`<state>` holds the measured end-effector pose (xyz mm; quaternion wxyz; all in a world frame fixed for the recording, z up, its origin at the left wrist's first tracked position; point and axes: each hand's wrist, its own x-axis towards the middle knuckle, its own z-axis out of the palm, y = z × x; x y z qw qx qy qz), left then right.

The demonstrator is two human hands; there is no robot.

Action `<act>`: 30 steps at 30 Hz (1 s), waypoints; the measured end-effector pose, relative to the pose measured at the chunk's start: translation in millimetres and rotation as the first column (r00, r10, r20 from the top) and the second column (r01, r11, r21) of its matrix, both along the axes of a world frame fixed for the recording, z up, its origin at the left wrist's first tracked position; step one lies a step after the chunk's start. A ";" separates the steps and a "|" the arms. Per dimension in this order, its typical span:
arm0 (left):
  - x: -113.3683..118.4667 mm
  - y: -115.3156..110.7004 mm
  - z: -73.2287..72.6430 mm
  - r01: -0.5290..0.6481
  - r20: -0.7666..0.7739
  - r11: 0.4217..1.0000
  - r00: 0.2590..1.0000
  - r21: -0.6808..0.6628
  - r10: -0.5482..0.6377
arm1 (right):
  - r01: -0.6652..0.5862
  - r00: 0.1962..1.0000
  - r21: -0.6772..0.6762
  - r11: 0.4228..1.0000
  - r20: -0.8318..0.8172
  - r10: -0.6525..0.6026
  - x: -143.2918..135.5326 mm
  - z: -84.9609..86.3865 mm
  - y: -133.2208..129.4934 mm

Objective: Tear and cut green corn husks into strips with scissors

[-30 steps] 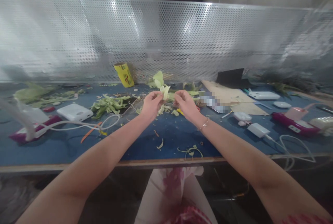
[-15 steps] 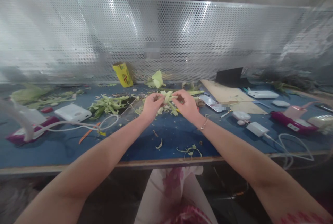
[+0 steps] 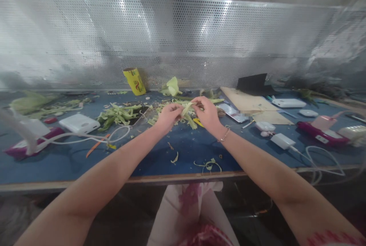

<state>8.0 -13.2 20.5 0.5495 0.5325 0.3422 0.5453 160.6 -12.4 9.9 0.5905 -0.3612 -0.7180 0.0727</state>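
Note:
My left hand (image 3: 170,117) pinches one end of a pale green plant strip (image 3: 187,109) above the middle of the blue table. The strip's upper right end is between the fingers of my right hand (image 3: 206,112), which has a thin bracelet at the wrist. Below and behind the hands lie more green scraps. To the left is a pile of green strips (image 3: 118,115), beside a dark flat object (image 3: 140,115). Something yellow (image 3: 199,123) lies just under my right hand.
A yellow container (image 3: 135,81) stands by the perforated metal screen (image 3: 171,40). White devices and cables lie at left (image 3: 80,123) and right (image 3: 282,141). Cardboard (image 3: 248,101) lies at the back right. Small peelings (image 3: 175,158) are near the table's front edge (image 3: 183,178).
The strip between my hands is now stretched slantwise, where a looser bunch showed before. My right hand has risen slightly, and more of the yellow object shows beneath it.

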 end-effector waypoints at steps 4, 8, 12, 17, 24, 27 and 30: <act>-0.2 -1.4 1.4 0.031 0.039 0.999 0.999 -0.007 -0.031 | -0.015 1.000 0.029 0.999 0.020 0.015 1.4 2.2 -2.0; 0.0 -2.0 2.4 0.032 0.085 0.998 0.996 -0.046 -0.028 | -0.019 0.999 0.049 0.999 0.038 0.017 1.3 2.1 -5.5; 0.0 -0.3 1.9 0.021 0.108 0.998 0.994 -0.066 -0.014 | -0.036 0.996 0.063 0.997 0.081 0.031 -2.1 1.0 -9.7; 0.7 0.4 1.6 0.061 0.115 0.997 0.992 -0.046 -0.055 | -0.077 0.995 0.100 0.992 0.071 0.070 -5.0 0.6 -8.8; 2.1 -0.4 0.0 0.081 0.079 0.997 0.994 -0.001 -0.081 | -0.098 0.989 0.111 0.989 0.120 0.085 -2.9 -0.2 -7.2; 2.1 1.3 -2.1 0.066 0.060 0.998 0.996 0.004 -0.066 | -0.099 0.982 0.171 0.980 0.175 0.069 -2.5 0.4 -9.1; 1.7 3.1 -4.1 0.066 0.053 0.998 0.996 0.005 -0.066 | -0.121 0.972 0.227 0.966 0.227 0.068 -2.6 1.2 -11.2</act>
